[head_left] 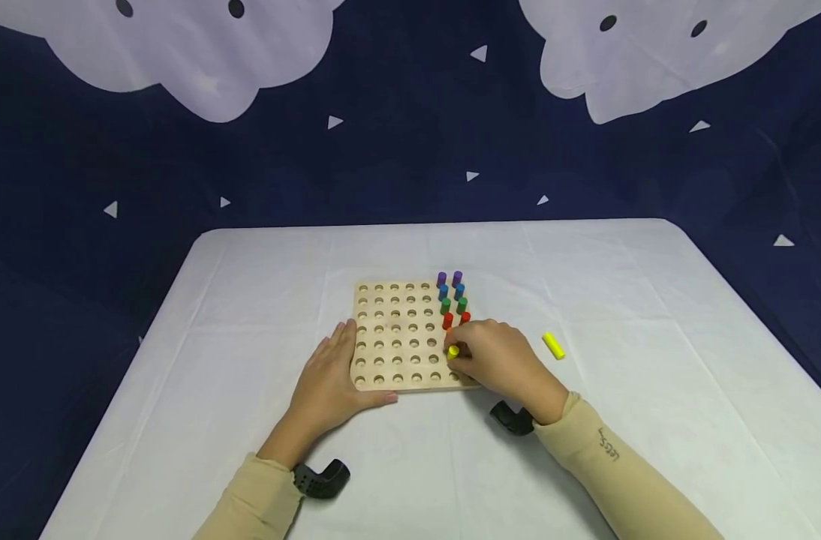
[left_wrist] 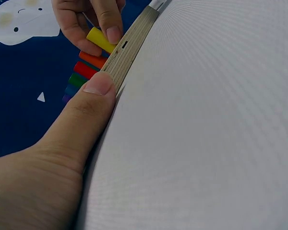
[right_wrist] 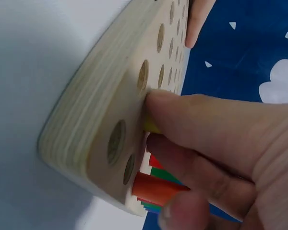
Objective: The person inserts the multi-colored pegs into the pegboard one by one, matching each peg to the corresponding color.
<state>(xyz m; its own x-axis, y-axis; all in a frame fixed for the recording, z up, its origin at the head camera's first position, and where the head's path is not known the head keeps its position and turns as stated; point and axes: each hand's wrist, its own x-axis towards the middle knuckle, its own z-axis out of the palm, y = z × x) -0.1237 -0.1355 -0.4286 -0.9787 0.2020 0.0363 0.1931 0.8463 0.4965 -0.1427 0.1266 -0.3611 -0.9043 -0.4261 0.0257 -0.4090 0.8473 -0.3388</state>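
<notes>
A square wooden pegboard (head_left: 395,330) with rows of round holes lies on the table. My left hand (head_left: 326,382) rests against its left side, fingers straight along that edge and thumb (left_wrist: 100,84) against the front edge. Thumb and fingertips of my right hand (head_left: 501,360) pinch a yellow peg (left_wrist: 100,40) at a hole near the board's front right. Whether the peg's lower end is fully seated cannot be told. Behind it, paired purple, blue, green and red pegs (head_left: 447,321) stand in the two right columns. An orange peg (right_wrist: 156,188) stands beside my right fingers.
Another yellow peg (head_left: 554,346) lies on its side on the white tablecloth (head_left: 627,315), right of my right hand. A dark blue backdrop (head_left: 410,150) with white clouds and triangles hangs behind the table. Black wrist devices (head_left: 323,478) sit under both forearms.
</notes>
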